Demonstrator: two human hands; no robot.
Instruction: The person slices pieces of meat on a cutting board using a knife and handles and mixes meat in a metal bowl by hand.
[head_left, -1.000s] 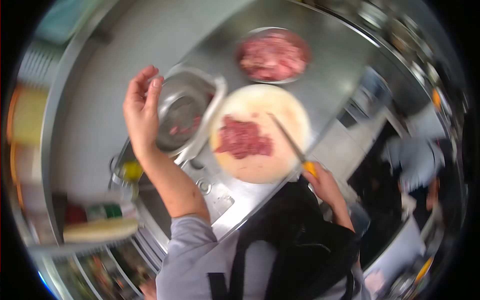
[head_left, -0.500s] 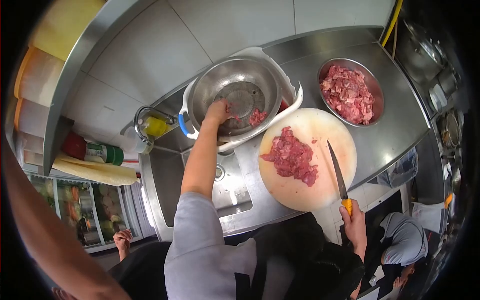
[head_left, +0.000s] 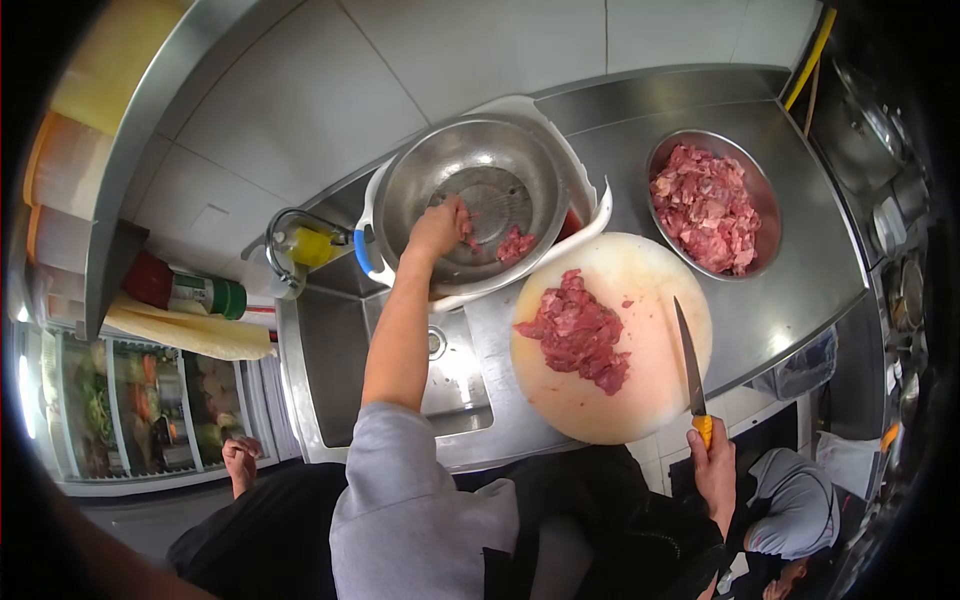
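My left hand (head_left: 437, 228) reaches into a large steel bowl (head_left: 400, 180), its fingers closed around some raw meat (head_left: 467, 232). A small heap of meat scraps (head_left: 515, 244) lies in the bowl beside it. At the lower right, my right hand (head_left: 714, 472) grips the yellow handle of a knife (head_left: 690, 360), whose blade points away from me over the edge of a round white cutting board (head_left: 660, 400). A pile of raw red meat (head_left: 578, 335) rests on the board's left half.
An oval steel bowl (head_left: 770, 195) full of cut meat stands at the back right. The big bowl sits in a white tub (head_left: 600, 215). Nearby are a sink (head_left: 330, 370), a faucet (head_left: 280, 235) and a yellow bottle (head_left: 312, 247). Other people (head_left: 795, 500) are close on both sides.
My left hand has shifted slightly inside the bowl and holds the meat there. The view has tilted a little. The arm at the far left has mostly dropped out of view.
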